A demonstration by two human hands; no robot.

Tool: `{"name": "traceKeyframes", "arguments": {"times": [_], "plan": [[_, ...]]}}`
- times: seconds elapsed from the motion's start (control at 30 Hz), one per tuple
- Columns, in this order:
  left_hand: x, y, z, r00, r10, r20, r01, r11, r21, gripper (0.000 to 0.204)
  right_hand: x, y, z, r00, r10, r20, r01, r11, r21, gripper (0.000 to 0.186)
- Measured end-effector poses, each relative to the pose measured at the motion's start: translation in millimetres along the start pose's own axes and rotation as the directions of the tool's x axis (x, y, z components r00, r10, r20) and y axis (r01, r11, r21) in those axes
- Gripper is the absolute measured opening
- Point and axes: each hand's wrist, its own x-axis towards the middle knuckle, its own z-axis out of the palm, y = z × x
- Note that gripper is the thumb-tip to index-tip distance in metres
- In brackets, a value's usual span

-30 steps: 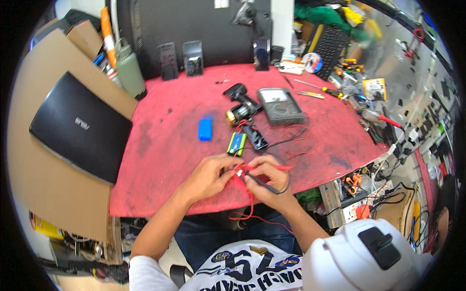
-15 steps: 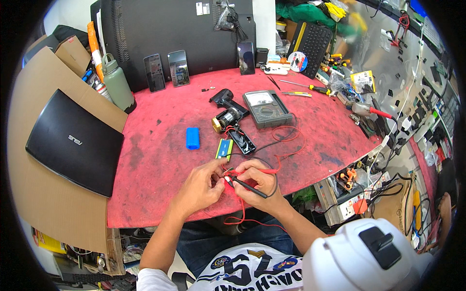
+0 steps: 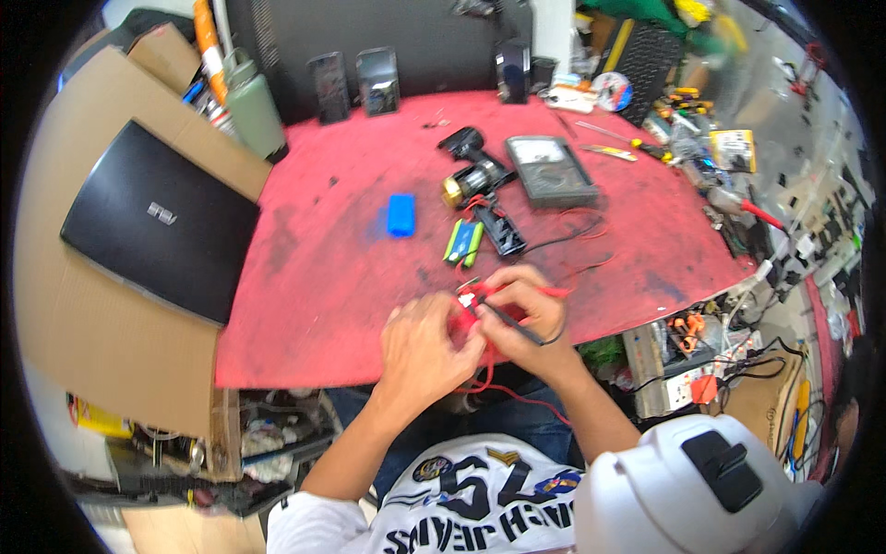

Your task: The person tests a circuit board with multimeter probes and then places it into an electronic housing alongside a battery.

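Note:
My right hand (image 3: 535, 319) grips two multimeter probes, a black probe (image 3: 517, 324) slanting across the fingers and a red probe (image 3: 557, 292) above it. Their front ends meet by a small white connector (image 3: 467, 300) on thin wires. At that same spot my left hand (image 3: 426, 346) is closed in a pinch; what lies between its fingertips is hidden and blurred. Just beyond the hands rests a green-and-blue battery pack (image 3: 464, 242). Red wires run from it toward a black handheld tool (image 3: 500, 229) with an exposed motor (image 3: 464, 186).
An analog multimeter (image 3: 554, 175) lies beyond the tool. To its left is a blue block (image 3: 401, 214). A black laptop (image 3: 161, 222) leans on cardboard at left; phones (image 3: 378, 81) stand at the back. A screwdriver (image 3: 651, 150) and clutter line the right edge.
The whole view has shifted, with the tabletop now higher and further right. My left hand has drawn back from the battery pack toward me; my right hand still holds both probes.

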Motion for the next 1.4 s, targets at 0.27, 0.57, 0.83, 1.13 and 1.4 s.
{"name": "traceKeyframes", "arguments": {"times": [0.27, 0.57, 0.83, 1.13, 1.4], "plan": [[22, -26, -6, 0.989, 0.037, 0.145, 0.003, 0.965, -0.262, 0.034, 3, -7, 1, 0.997, -0.069, -0.025, 0.066, 0.994, -0.089, 0.016], [11, 1, -7, 0.999, -0.019, 0.051, 0.016, 0.998, 0.067, 0.037, 1, -3, 0, 0.996, -0.085, -0.035, 0.082, 0.993, -0.090, 0.017], [2, 7, 8, 0.999, 0.053, -0.007, -0.051, 0.981, 0.189, 0.030, -1, -6, 0, 1.000, -0.004, -0.001, 0.004, 1.000, -0.027, 0.016], [2, 6, 7, 0.995, -0.094, -0.036, 0.094, 0.996, 0.000, 0.033, 3, -2, -7, 0.999, -0.031, -0.042, 0.029, 0.998, -0.050, 0.017], [3, -1, 9, 0.993, -0.109, 0.041, 0.112, 0.988, -0.102, 0.046, 4, -6, -3, 1.000, -0.014, -0.012, 0.013, 0.998, -0.068, 0.018]]}}
